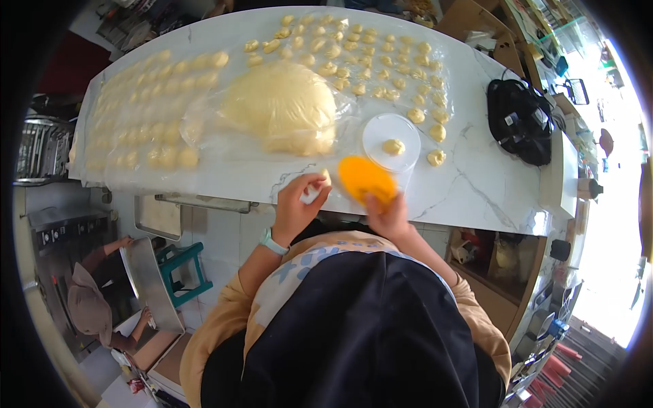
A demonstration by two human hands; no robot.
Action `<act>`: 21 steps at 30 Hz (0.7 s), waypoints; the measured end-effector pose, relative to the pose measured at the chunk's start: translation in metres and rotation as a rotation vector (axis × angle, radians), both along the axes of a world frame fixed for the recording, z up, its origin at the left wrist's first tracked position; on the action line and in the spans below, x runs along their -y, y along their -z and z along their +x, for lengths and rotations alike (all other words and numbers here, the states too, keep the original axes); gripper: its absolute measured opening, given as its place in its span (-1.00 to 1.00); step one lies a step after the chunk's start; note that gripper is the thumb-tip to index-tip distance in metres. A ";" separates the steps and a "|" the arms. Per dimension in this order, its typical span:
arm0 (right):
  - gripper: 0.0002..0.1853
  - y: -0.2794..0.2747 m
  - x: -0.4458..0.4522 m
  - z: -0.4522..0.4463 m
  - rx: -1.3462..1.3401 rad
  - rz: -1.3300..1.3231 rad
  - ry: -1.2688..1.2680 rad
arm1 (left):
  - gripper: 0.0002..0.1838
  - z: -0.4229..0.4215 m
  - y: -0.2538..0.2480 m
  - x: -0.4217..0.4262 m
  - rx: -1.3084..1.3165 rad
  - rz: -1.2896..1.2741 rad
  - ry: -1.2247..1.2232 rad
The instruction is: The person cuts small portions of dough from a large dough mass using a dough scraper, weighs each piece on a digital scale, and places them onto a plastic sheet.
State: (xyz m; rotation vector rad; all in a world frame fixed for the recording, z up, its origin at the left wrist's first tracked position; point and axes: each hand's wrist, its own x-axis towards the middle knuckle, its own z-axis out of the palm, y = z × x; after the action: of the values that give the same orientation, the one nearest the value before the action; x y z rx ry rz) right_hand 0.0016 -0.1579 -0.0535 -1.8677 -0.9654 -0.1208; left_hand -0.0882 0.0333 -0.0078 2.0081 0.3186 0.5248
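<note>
My left hand (294,209) is at the near edge of the table, thumb and fingers pinched on a small piece of dough (326,177). Just to its right, my right hand (389,217) grips an orange dough scraper (362,178), which is blurred by motion. Beyond the scraper is a round white dish (376,134), perhaps a scale's pan, with a lump of dough (393,146) on it. A large mound of dough (279,102) lies under clear plastic ahead of my left hand. One loose dough piece (436,158) sits right of the dish.
Many small dough pieces (367,61) lie in rows at the back. Plastic film covers more dough rows (163,129) at the left. A black bag (518,122) rests at the table's right end. At lower left, a person in a cap (88,302) handles a metal tray (151,279).
</note>
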 end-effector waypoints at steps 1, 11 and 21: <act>-0.67 -0.010 0.007 0.008 0.107 0.148 0.105 | -0.87 0.014 -0.007 0.000 0.040 0.047 0.061; -0.61 -0.056 0.081 0.042 -0.019 0.298 0.673 | -0.78 0.130 0.017 0.045 0.177 0.136 0.358; -0.58 -0.053 0.125 0.050 -0.172 0.154 0.882 | -0.72 0.111 -0.005 0.029 0.188 0.242 0.270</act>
State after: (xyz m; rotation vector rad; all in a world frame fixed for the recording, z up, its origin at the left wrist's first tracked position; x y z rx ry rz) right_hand 0.0511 -0.2831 -0.0007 -1.9932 0.0376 -0.5313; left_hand 0.0229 0.0045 -0.0032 2.1705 -0.1375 0.5961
